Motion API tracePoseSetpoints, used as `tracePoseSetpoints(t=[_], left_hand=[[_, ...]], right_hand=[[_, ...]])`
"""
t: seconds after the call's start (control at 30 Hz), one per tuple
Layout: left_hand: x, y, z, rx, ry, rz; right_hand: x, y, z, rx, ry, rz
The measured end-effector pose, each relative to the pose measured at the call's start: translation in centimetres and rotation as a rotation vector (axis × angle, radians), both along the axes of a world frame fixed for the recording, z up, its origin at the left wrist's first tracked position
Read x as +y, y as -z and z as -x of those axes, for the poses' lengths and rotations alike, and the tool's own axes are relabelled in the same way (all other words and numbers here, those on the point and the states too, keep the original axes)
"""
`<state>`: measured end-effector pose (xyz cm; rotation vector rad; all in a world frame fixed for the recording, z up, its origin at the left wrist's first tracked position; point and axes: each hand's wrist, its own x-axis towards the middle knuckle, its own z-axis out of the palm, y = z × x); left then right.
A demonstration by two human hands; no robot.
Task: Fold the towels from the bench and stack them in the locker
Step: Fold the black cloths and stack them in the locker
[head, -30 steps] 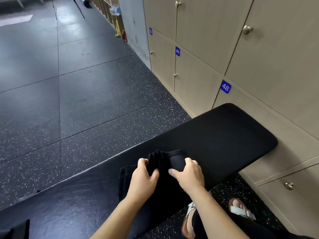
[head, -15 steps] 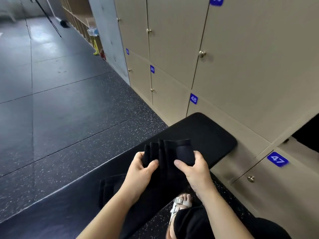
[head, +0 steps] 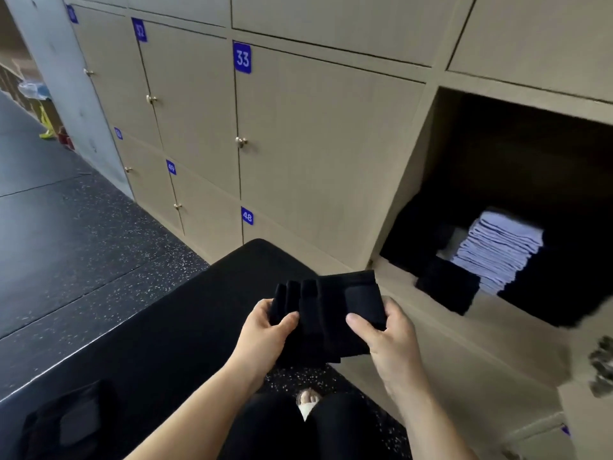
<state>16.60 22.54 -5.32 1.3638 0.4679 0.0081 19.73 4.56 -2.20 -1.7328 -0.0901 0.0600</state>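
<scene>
Black towel bundle (head: 328,313), folded, several layers fanned along its top edge. It is held in the air between both hands, near the end of the surface (head: 166,343) and short of the open locker (head: 428,154).

Left grip (head: 268,330) is clenched round the bundle's left edge, thumb on top. Right grip (head: 388,336) grasps the right edge, thumb pressed on the front face.

The surface is black and padded and runs beside the locker wall. A dark cloth (head: 66,423) lies on it at lower left, blurred.

Inside the open locker sits a pale lilac towel stack (head: 497,250), with a black folded towel (head: 447,287) just beside it at the front. Closed beige doors to the left are numbered 33 (head: 242,58) and 48 (head: 247,215). The speckled floor (head: 83,227) is dark.
</scene>
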Motion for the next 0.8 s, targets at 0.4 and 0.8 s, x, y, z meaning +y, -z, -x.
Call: tracePoseSetpoints(t=[0.4,0.8], left_hand=[[-11.3,-2.2,-5.1,-0.037,0.253,0.187],[-17.1,0.2,-9.3,-0.034,0.181,0.278]], right_hand=[[-10.2,-1.3,-3.6,-0.034,0.038,0.235],[-16.3,3.2,-4.5,0.119,0.320,0.056]])
